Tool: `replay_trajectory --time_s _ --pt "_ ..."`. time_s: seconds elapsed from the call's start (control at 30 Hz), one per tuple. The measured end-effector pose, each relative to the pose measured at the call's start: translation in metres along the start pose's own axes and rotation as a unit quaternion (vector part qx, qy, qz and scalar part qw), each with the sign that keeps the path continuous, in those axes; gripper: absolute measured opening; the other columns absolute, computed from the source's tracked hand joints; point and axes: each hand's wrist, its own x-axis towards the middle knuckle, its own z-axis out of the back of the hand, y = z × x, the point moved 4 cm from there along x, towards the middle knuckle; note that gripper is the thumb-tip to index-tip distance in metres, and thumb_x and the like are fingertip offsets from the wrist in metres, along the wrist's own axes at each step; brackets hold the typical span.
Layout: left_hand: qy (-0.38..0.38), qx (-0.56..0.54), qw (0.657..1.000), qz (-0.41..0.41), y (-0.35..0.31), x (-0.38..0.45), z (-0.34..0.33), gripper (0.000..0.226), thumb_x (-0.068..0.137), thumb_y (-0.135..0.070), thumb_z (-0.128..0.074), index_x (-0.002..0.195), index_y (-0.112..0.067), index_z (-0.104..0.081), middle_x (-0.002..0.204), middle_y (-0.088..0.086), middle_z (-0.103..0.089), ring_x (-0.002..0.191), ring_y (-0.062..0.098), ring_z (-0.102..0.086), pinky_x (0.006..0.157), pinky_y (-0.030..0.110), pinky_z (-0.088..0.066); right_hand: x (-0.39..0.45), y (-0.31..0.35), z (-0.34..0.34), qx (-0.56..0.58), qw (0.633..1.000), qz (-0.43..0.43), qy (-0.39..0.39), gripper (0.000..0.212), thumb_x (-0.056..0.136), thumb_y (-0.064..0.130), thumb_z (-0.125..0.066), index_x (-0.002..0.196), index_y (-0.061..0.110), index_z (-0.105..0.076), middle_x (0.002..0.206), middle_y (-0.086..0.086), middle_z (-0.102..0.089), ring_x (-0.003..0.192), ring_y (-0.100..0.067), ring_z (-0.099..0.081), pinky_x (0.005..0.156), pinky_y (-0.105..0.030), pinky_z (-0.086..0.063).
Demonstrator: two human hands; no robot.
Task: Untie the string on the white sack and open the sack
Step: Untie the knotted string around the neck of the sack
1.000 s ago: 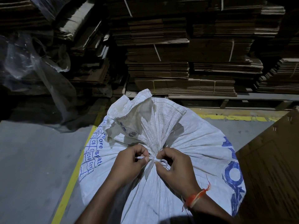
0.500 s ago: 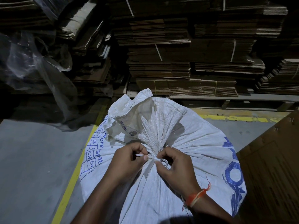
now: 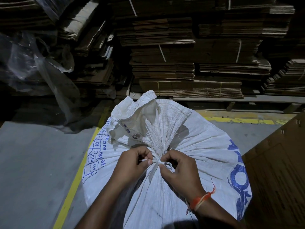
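Observation:
A full white woven sack [image 3: 198, 154] with blue print stands on the floor in front of me. Its neck is gathered and bound by a white string [image 3: 156, 161], and the loose top flap [image 3: 145, 118] fans out above the tie. My left hand [image 3: 133, 162] pinches one end of the string just left of the knot. Just right of the knot, my right hand [image 3: 179, 169] pinches the string, with a small loop showing by its fingers. An orange thread is round my right wrist.
Tall stacks of flattened cardboard [image 3: 165, 52] fill the back on a pallet. Crumpled clear plastic sheeting [image 3: 41, 66] hangs at the left. A brown cardboard sheet [image 3: 280, 171] leans close on the right. Grey floor [image 3: 33, 171] with a yellow line [image 3: 72, 184] runs left of the sack.
Both hands stay at the knot and have shifted only slightly. The string remains tied round the neck.

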Motion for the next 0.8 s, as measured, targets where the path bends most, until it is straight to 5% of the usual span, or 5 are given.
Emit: replay_trajectory --time_s 0.8 --pt "0.002 0.021 1.0 -0.007 0.0 -0.001 0.006 0.013 0.087 -0.015 -0.078 0.081 -0.023 -0.07 0.076 -0.003 -0.074 0.066 0.009 -0.062 0.065 0.028 -0.048 -0.001 0.0 0.0 0.012 1.0 -0.023 -0.005 0.01 0.077 0.02 -0.079 0.078 0.024 -0.07 0.077 0.008 -0.073 0.076 -0.013 -0.07 0.072 -0.041 -0.059"
